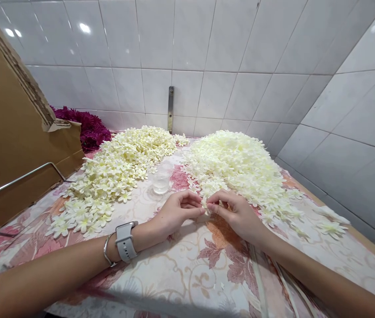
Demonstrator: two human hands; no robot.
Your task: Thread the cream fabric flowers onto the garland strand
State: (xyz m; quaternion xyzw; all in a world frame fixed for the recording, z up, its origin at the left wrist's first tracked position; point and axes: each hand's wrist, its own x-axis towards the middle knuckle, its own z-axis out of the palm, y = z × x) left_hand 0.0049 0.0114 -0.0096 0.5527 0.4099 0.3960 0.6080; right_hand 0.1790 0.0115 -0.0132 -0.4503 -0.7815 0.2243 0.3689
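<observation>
My left hand (182, 211), with a grey-strapped watch (126, 240) and a metal bangle at the wrist, meets my right hand (235, 214) at the middle of the table. Both hands have thumb and fingers closed in a pinch on a small white flower (204, 204) held between them. Just behind the hands rises a large heap of white flowers (234, 161), its near edge almost touching them. To the left spreads a second heap of cream-yellow flowers (128, 159). A small clear cup (161, 182) stands between the two heaps.
A patterned floral cloth (181, 274) covers the table. At the left are a cardboard box (15, 115), a bent metal rod (18, 181) and dark magenta flowers (86, 128). Pale strips (256, 278) run beneath my right forearm. Tiled walls close off the back and right.
</observation>
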